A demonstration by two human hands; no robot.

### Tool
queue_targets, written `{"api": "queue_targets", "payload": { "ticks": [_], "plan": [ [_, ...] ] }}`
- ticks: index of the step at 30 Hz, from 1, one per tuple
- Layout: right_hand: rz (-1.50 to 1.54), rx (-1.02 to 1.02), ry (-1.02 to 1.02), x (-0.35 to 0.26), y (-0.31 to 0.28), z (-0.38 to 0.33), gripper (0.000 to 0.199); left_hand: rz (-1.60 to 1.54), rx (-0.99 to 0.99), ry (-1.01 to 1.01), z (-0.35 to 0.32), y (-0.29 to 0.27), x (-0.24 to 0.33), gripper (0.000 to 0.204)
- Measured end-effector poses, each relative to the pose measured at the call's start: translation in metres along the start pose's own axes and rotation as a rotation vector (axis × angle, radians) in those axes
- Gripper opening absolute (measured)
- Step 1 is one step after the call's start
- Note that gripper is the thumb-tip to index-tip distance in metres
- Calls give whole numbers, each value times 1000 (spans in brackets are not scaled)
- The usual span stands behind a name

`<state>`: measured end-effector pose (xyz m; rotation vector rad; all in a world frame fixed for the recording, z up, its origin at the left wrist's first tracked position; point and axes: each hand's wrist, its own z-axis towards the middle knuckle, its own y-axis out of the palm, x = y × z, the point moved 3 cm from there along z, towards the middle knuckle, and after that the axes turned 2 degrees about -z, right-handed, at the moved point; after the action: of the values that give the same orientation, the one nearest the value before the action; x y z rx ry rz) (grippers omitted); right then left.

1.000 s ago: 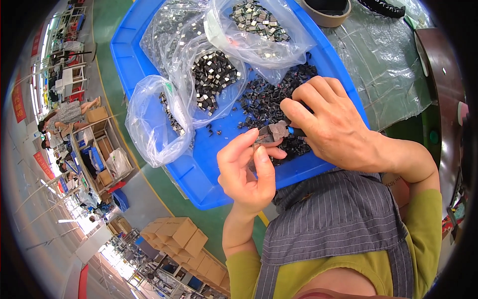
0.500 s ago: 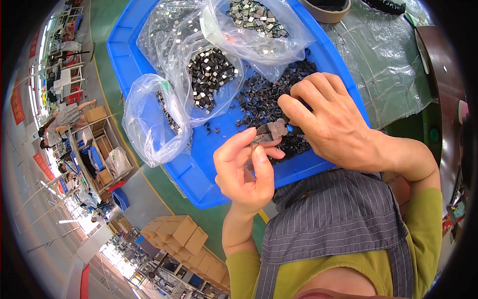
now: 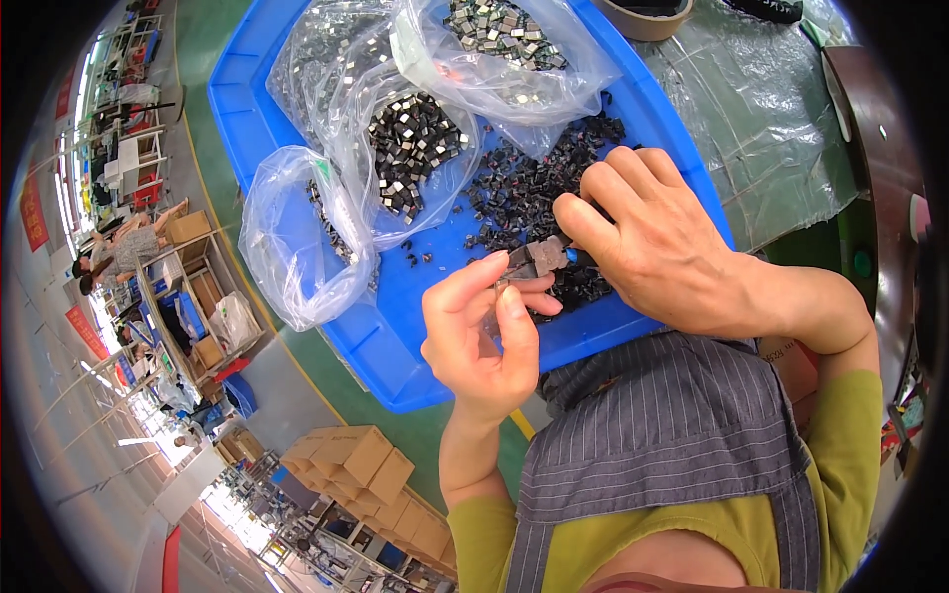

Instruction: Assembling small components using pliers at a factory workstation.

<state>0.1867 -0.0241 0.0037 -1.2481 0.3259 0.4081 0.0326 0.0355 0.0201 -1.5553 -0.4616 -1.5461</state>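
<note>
My right hand [image 3: 657, 237] is wrapped round a pair of cutting pliers [image 3: 546, 256], whose dark metal head points left; a bit of blue shows by the handles. At the plier tips, the thumb and fingers of my left hand [image 3: 484, 336] pinch together on something too small to make out. Both hands are over the near side of a blue tray [image 3: 381, 356]. Beneath and behind the pliers lies a heap of small black pieces [image 3: 514, 203]. A clear plastic bag [image 3: 410, 158] of small black blocks with pale metallic faces stands beyond the left hand.
Another clear bag [image 3: 504, 35] of metallic blocks sits at the tray's far side, and a further bag [image 3: 297, 237] at its left. A tape roll [image 3: 643, 22] rests on the plastic-covered table [image 3: 756, 128]. Stacked cartons [image 3: 351, 460] and a distant person [image 3: 133, 247] are to the left.
Both hands stay nearly in place, the left one shifting very slightly left. The pliers' jaws look closer together than before. The distant person at the left has bent lower.
</note>
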Motion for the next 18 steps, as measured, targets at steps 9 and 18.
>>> {"api": "queue_targets", "payload": {
  "ticks": [9,18],
  "plan": [
    [69,-33,14,-1,0,-1,17,-210,-25,-90,1,-3,4,27],
    [151,-93,58,-2,3,-1,19,-325,-53,-214,2,-7,2,25]
  ]
}}
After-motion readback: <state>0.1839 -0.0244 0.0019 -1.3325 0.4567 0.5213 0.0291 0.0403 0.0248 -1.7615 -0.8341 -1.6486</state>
